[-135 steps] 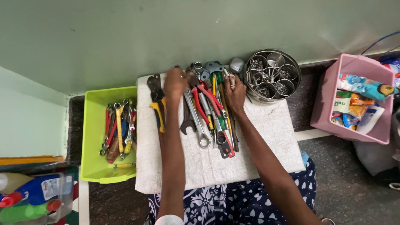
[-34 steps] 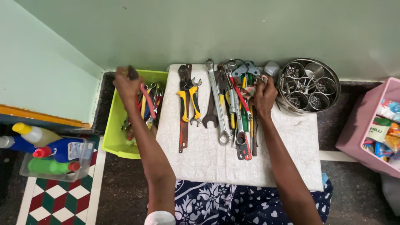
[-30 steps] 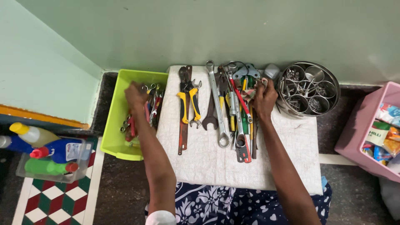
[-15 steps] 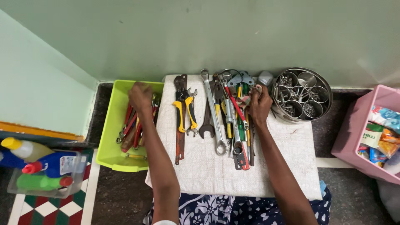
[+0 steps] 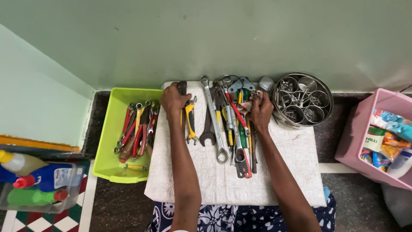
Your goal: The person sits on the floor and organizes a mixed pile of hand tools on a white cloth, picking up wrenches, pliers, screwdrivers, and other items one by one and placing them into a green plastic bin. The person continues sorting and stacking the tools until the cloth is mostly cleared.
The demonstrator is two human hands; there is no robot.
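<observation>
- My left hand lies at about 11 o'clock on the white cloth, fingers curled over the top of the yellow-handled pliers; they look closed on the tool, though the palm hides the contact.
- Those pliers lie lengthwise on the cloth, handles pointing toward 6 o'clock, just beside a dark open-end spanner.
- My right hand rests at 12 o'clock on the cloth, fingers bunched together on the far end of the tool pile, touching a scrap of pinkish cloth; I cannot tell exactly which tool it pinches.
- The pile holds a long silver combination spanner, red-handled pliers and green and yellow screwdrivers, all lined up from 12 to 6 o'clock between my two hands.
- At 9 o'clock from the cloth stands a lime-green plastic tray holding spanners and red-handled tools.
- At 2 o'clock sits a round steel tin with small cups of screws and nails, just beside my right hand.
- At 3 o'clock, well apart, is a pink basket of packets.
- At 8 o'clock, on the floor, a clear tub holds cleaning bottles.
</observation>
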